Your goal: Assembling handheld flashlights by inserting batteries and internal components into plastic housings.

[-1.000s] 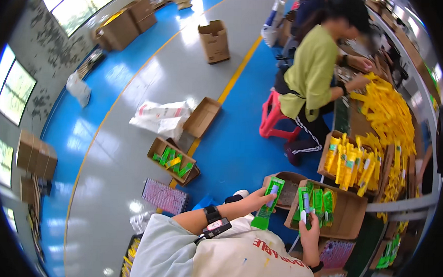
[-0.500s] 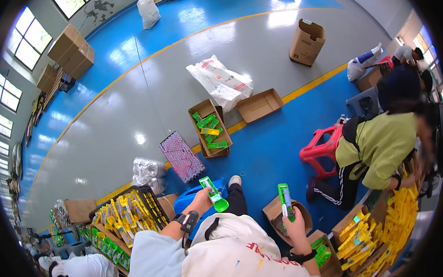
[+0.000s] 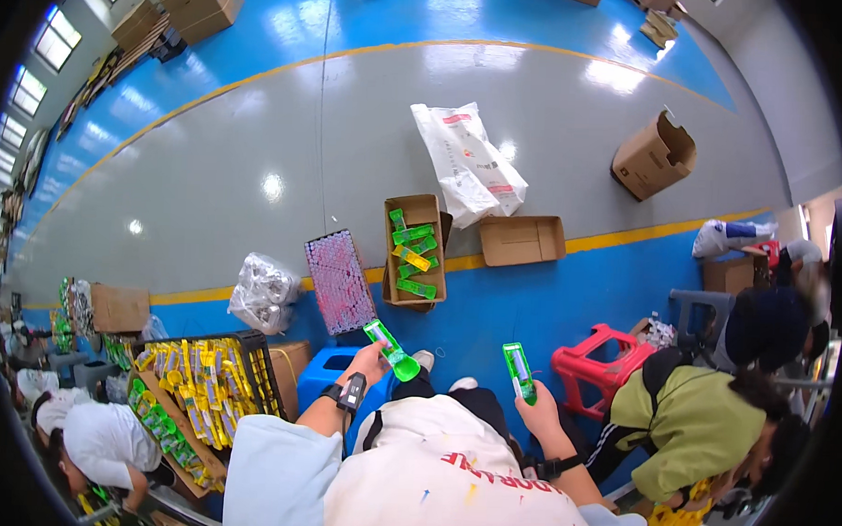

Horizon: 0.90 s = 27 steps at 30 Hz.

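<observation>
My left hand (image 3: 369, 361) is closed around a long green plastic piece (image 3: 402, 362) with a rounded, cup-like end and a pale insert. My right hand (image 3: 539, 412) grips a second long green piece (image 3: 517, 367), held upright with a pale tube-like part along it. Both pieces are in the air in front of my body, well apart from each other. Beyond them on the floor, an open cardboard box (image 3: 432, 204) holds several such green pieces and a yellow one. Beside that box is a tray of pink and purple tubes (image 3: 340, 281).
A blue stool (image 3: 322, 378) is by my left arm, near a black crate (image 3: 267, 374) heaped with yellow pieces. To the right, a co-worker in a yellow-green top (image 3: 689, 423) bends beside a red stool (image 3: 580, 363). A shallow carton (image 3: 522, 241) and white sack (image 3: 471, 163) lie ahead.
The whole view has turned, bringing more of the left side into sight, and the boxes near my right hand have left it. Both hands still hold their green pieces; the right one has tilted.
</observation>
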Each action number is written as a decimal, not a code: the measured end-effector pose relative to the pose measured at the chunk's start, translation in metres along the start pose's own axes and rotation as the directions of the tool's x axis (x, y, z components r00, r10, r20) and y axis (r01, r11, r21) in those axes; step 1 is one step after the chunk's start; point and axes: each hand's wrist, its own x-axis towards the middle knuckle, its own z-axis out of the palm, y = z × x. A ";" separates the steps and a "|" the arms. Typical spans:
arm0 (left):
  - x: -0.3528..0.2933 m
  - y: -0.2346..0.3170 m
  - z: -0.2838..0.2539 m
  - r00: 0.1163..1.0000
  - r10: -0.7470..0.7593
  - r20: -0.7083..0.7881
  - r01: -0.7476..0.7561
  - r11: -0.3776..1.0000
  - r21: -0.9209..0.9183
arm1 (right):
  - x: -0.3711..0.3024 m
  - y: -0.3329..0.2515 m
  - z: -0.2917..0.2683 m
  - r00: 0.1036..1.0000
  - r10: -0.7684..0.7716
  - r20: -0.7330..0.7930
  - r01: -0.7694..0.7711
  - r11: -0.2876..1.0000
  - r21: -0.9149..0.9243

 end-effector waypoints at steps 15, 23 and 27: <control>0.127 -0.005 0.080 0.923 0.183 -0.339 -0.263 0.942 -0.209 | 0.314 -0.004 0.013 0.661 -0.484 0.573 0.731 0.588 -0.347; 0.305 -0.061 0.065 0.811 0.245 -0.532 -0.305 0.952 -0.027 | 0.423 0.008 0.195 0.422 -0.540 0.728 0.893 0.387 -0.230; 0.352 -0.055 0.054 0.776 0.285 -0.562 -0.366 0.930 -0.034 | 0.457 0.037 0.299 0.286 -0.545 0.788 0.957 0.200 -0.208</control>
